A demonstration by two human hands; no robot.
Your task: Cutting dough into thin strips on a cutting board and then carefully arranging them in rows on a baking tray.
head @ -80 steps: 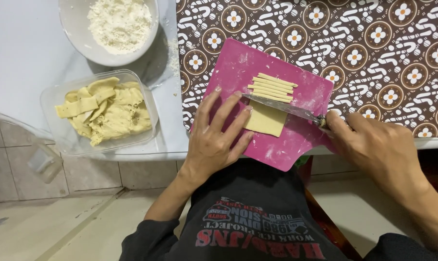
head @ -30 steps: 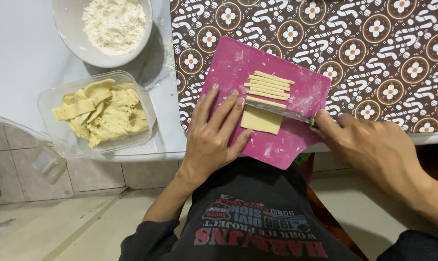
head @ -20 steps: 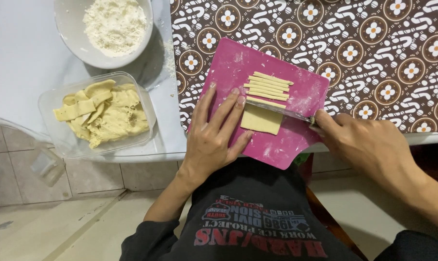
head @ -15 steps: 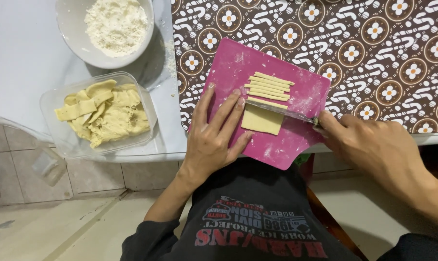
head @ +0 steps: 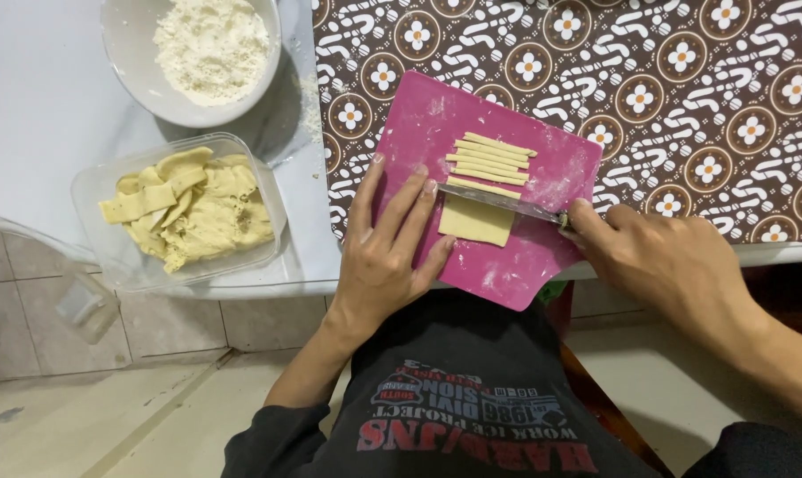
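Pink cutting board [head: 516, 265] is the reference. Left hand [head: 385, 257] lies flat and open on its left part, fingertips just beside the dough sheet [head: 476, 221]. Right hand [head: 658, 257] at the board's right edge, closed on the knife [head: 507, 202], blade across the sheet's top edge. Cut strips [head: 489, 159] stacked above the blade. Left of board: tub of dough pieces [head: 188, 208] and flour bowl [head: 208, 44] (both on the white surface).

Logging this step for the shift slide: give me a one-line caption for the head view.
Right hand presses a knife through a dough sheet on a pink cutting board; left hand steadies it.
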